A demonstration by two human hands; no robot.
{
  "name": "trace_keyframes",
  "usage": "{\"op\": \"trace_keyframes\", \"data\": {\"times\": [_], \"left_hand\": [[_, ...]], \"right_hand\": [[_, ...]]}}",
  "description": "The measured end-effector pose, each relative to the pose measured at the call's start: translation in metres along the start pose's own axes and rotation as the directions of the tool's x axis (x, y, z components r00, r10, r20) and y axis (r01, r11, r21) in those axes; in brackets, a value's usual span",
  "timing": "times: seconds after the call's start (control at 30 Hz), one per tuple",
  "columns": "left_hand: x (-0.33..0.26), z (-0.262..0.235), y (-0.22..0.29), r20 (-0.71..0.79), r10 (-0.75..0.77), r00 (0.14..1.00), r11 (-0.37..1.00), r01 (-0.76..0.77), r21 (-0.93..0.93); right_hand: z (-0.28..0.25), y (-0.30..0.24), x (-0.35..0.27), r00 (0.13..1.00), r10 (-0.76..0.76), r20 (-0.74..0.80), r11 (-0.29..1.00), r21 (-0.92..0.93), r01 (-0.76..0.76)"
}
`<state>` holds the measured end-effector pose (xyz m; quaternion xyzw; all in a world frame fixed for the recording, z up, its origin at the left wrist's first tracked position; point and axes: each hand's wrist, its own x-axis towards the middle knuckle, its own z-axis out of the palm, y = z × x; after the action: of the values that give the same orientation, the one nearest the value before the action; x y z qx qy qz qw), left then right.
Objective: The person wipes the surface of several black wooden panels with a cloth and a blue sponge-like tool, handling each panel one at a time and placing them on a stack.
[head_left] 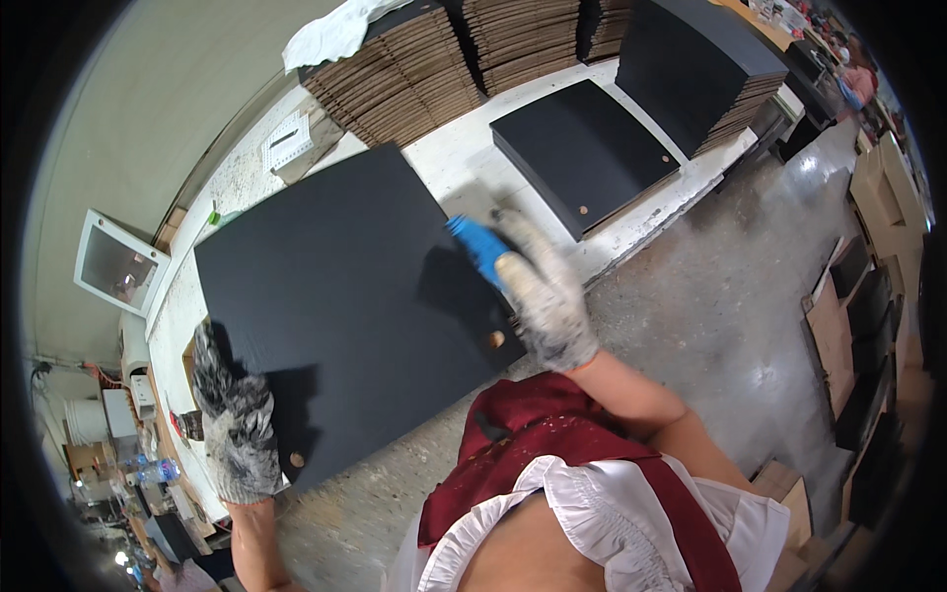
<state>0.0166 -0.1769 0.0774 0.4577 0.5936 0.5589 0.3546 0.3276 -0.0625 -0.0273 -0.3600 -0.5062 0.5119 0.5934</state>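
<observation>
A concrete floor (681, 286) borders the white desk (449, 163), along whose front edge lies a nearly square black panel (345, 286). Left hand (237, 434): fingers extended at the panel's left edge, grip indeterminable. Right hand (552, 306): fingers clasping a blue object (476, 247), long axis slanting toward the desk's back edge.
</observation>
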Motion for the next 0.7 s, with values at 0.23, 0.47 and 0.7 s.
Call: {"op": "trace_keyframes", "data": {"times": [0.23, 0.47, 0.7], "left_hand": [[0.105, 0.149, 0.007, 0.566, -0.279, 0.776, 0.777, 0.529, -0.342], [0.189, 0.286, -0.089, 0.804, -0.445, 0.394, 0.452, 0.874, -0.178], [0.187, 0.354, -0.163, 0.488, -0.566, 0.664, 0.694, 0.704, -0.153]], "right_hand": [[-0.151, 0.020, 0.078, 0.934, 0.170, -0.314, 0.777, 0.626, 0.069], [-0.296, 0.075, 0.188, 0.981, 0.156, -0.118, 0.865, 0.496, -0.078], [-0.336, 0.128, 0.238, 0.932, 0.345, -0.113, 0.910, 0.284, -0.302]]}}
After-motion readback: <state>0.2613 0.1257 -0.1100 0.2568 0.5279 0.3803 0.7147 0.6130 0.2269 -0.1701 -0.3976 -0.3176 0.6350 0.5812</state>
